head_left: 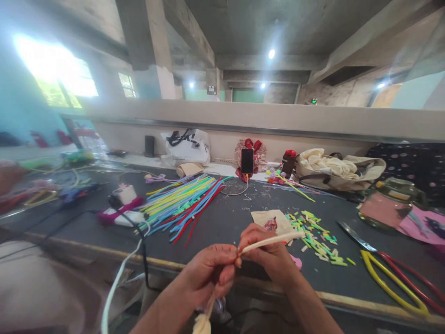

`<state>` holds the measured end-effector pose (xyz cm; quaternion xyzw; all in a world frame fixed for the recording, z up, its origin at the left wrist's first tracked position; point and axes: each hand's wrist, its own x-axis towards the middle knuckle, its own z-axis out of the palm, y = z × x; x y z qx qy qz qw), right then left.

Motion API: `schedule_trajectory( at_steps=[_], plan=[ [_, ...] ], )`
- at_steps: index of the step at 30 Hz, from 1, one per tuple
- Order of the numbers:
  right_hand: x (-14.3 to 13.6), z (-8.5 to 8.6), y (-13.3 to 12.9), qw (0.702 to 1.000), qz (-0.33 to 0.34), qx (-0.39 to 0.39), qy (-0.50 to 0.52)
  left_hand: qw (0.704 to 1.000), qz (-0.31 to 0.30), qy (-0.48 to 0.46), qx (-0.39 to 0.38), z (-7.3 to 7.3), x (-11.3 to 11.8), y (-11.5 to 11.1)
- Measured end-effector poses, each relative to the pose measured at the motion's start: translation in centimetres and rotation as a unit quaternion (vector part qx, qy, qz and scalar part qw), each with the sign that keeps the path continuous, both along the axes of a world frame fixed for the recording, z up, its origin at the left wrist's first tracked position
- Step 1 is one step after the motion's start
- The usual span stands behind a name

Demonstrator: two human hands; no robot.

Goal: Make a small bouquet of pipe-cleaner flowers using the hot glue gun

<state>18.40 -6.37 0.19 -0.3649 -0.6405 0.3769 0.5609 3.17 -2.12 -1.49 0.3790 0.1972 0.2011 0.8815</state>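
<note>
Near the table's front edge my two hands meet at the fingertips. My left hand (213, 269) is closed, pinching a thin stem whose lower end hangs down to a cream tuft (202, 324). A cream fuzzy strip (274, 240) sticks out to the right from my right hand (262, 250), which is closed on its left end. Just behind the right hand lies a beige piece of cloth or paper (259, 215) with a small red patterned item (270, 224). Short green, yellow and cream pieces (323, 236) are scattered to the right.
Long coloured strips (184, 206) lie left of centre. Large scissors (375, 260) rest at the right by a glass jar (384, 204). A phone (247, 161) stands at the back. A white cable (116, 283) hangs over the left front edge near a power strip (128, 215).
</note>
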Motion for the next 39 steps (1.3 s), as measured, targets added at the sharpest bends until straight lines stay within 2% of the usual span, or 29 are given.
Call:
schedule_trajectory(
  at_steps=[3, 6, 8, 10, 14, 16, 18, 19, 21, 24, 25, 27, 29, 31, 35, 39],
  plan=[
    [-0.2, -0.5, 0.2, 0.998, -0.052, -0.027, 0.027, 0.996, 0.049, 0.038, 0.065, 0.5, 0.0, 0.1],
    [-1.0, -1.6, 0.3, 0.978, -0.145, -0.109, 0.1, 0.971, 0.147, 0.11, 0.155, 1.2, 0.3, -0.2],
    [-1.6, -2.2, 0.2, 0.965, -0.181, -0.142, 0.13, 0.937, 0.208, 0.176, 0.22, 1.7, 0.5, -0.4],
    [-2.0, -2.4, 0.2, 0.965, -0.186, -0.137, 0.127, 0.892, 0.248, 0.231, 0.298, 2.0, 0.6, -0.8],
    [-2.3, -2.2, 0.4, 0.962, -0.205, -0.128, 0.124, 0.8, 0.277, 0.283, 0.45, 2.2, 0.8, -1.3],
    [-2.3, -2.2, 0.6, 0.957, -0.203, -0.136, 0.153, 0.778, 0.279, 0.286, 0.485, 2.2, 0.8, -1.4],
    [-2.2, -2.2, 0.7, 0.952, -0.181, -0.145, 0.198, 0.783, 0.275, 0.279, 0.483, 2.2, 0.9, -1.4],
    [-2.2, -2.2, 0.7, 0.949, -0.165, -0.152, 0.222, 0.798, 0.27, 0.272, 0.464, 2.2, 0.9, -1.4],
    [-2.1, -2.3, 0.6, 0.946, -0.121, -0.157, 0.256, 0.85, 0.252, 0.247, 0.391, 2.2, 0.9, -1.2],
    [-1.7, -2.3, 0.5, 0.951, -0.034, -0.148, 0.27, 0.939, 0.191, 0.166, 0.235, 1.7, 0.8, -0.8],
    [-1.6, -2.3, 0.5, 0.952, -0.005, -0.147, 0.268, 0.96, 0.161, 0.132, 0.185, 1.5, 0.7, -0.6],
    [-1.3, -2.2, 0.6, 0.951, 0.038, -0.161, 0.26, 0.986, 0.101, 0.076, 0.112, 1.1, 0.6, -0.2],
    [-1.1, -2.2, 0.6, 0.949, 0.048, -0.177, 0.258, 0.993, 0.058, 0.058, 0.084, 0.9, 0.5, 0.0],
    [-1.1, -2.2, 0.7, 0.949, 0.036, -0.182, 0.255, 0.992, 0.051, 0.072, 0.095, 0.9, 0.4, 0.1],
    [-1.4, -2.2, 0.9, 0.953, -0.008, -0.183, 0.239, 0.976, 0.112, 0.115, 0.146, 1.4, 0.4, 0.1],
    [-2.0, -2.6, 0.9, 0.937, -0.099, -0.203, 0.266, 0.944, 0.196, 0.165, 0.209, 2.1, 0.6, -0.1]
  ],
)
